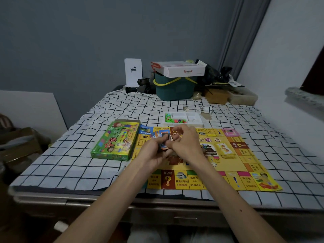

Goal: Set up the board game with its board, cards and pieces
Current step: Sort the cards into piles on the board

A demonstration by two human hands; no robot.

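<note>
Both hands meet over the far left part of the game board [228, 166], a little left of the frame's centre. The left hand [154, 150] has its fingers curled round a small stack of blue and orange cards [164, 139], holding it from below. The right hand [186, 144] closes on the same stack from the right, fingertips pinching its upper edge. The cards are blurred, so their faces cannot be read.

The board lies flat and unfolded on a white tablecloth with a black grid [70, 155], filling the centre and right of the frame, its near edge close to the table's front edge. On its right half lies a deck of yellow cards [226, 150], well apart from the hands. Just beside the board's left edge lies the green game box [115, 141], angled, with one end flap open at the far end. Just beyond the board's far edge sits a white plastic tray [182, 118] holding small green, red and blue pieces in its left compartments.

At the far end of the table, in the upper centre, a teal basket with a yellow handle [175, 89] carries a white carton [184, 69] on top. To its left a white card with a deer figure [133, 71] stands upright against the grey wall. To its right are a brown box [216, 96] and a clear container [243, 97].
</note>
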